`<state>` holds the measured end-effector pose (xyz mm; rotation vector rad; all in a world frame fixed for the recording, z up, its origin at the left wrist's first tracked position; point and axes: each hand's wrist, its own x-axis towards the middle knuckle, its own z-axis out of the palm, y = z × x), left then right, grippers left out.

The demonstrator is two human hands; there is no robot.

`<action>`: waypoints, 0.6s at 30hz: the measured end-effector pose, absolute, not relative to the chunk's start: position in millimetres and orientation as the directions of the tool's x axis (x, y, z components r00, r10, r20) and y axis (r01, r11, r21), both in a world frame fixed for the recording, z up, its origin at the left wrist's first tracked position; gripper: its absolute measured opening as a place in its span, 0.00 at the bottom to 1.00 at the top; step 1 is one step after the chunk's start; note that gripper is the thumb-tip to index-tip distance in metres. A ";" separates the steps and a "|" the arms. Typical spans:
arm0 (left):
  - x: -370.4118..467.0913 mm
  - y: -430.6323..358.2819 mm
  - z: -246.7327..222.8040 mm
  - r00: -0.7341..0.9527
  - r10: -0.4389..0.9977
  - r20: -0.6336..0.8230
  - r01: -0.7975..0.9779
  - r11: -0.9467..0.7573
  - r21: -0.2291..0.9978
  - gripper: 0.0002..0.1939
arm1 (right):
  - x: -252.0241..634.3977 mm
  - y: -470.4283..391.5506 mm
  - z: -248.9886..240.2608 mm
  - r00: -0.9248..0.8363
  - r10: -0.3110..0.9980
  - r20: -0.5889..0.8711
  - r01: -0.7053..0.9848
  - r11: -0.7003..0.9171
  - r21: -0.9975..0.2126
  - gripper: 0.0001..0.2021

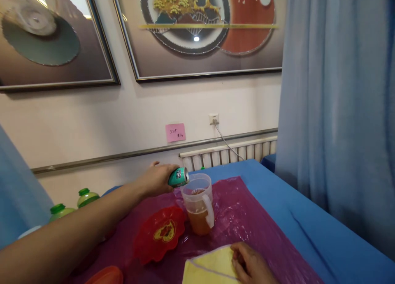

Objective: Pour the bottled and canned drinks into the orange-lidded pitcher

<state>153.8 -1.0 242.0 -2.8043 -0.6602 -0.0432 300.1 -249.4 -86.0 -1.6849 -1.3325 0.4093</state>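
My left hand (159, 178) is wrapped round a green drink can (178, 177), tipped sideways with its top at the rim of a clear plastic jug (195, 197). Amber-brown liquid fills the lower part of the jug, and its handle faces me on the right. With thumb and fingers my right hand (251, 264) grips the edge of a yellow cloth (210, 265) in front of the jug. Left of the jug lies a red scalloped plate (146, 245) with a yellow print in its middle.
A purple plastic sheet (239, 210) covers part of the blue table (286, 210). Green-capped bottles (87, 197) stand at the left behind my forearm. An orange-red dish (106, 275) shows at the bottom edge. A radiator (228, 152) and blue curtain (333, 91) border the table.
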 end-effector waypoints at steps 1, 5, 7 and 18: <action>155.8 -1.2 242.4 0.906 0.413 0.088 0.421 -0.864 -0.275 0.28 | 300.2 -249.7 -85.9 0.355 0.895 0.271 0.589 0.011 -0.808 0.13; 162.2 -1.3 243.0 0.940 0.316 0.129 0.342 -0.869 -0.358 0.25 | 300.5 -251.4 -84.9 0.356 0.896 0.264 0.585 0.006 -0.811 0.13; 164.7 0.5 242.6 0.950 0.274 0.151 0.311 -0.871 -0.380 0.24 | 300.2 -252.3 -84.1 0.360 0.897 0.258 0.577 0.004 -0.817 0.14; 180.6 -1.3 246.3 0.984 0.093 0.150 0.163 -0.805 -0.570 0.25 | 295.3 -254.6 -80.3 0.388 0.881 0.269 0.587 -0.011 -0.810 0.14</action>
